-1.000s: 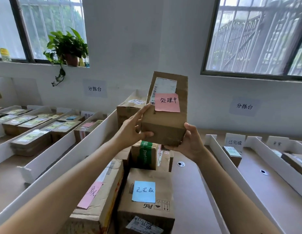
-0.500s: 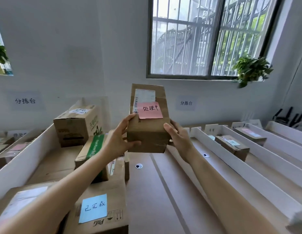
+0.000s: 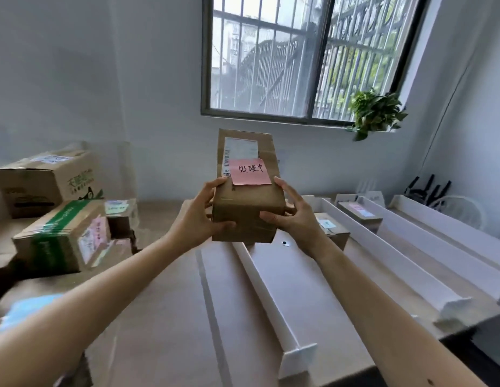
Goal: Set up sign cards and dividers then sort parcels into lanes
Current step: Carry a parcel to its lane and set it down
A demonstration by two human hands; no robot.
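Two-handed hold: left hand (image 3: 198, 219) and right hand (image 3: 296, 216) curl round the lower sides of the cardboard parcel (image 3: 246, 208), aloft over the white divider (image 3: 268, 291). I judge it light and rigid; opposite sides suit best.

The pink note (image 3: 250, 171) covered the bottom of the shipping label (image 3: 237, 150), and the print was too tiny to read anyway. The parcel (image 3: 247, 208) hid the far end of the nearest white divider (image 3: 268, 291). The boxes (image 3: 59, 236) along the desk's (image 3: 165, 317) left edge were smeared, labels illegible. A blue blur (image 3: 28, 308) got cut off there too. Couldn't tell what the black things (image 3: 430, 188) past the far right corner were.
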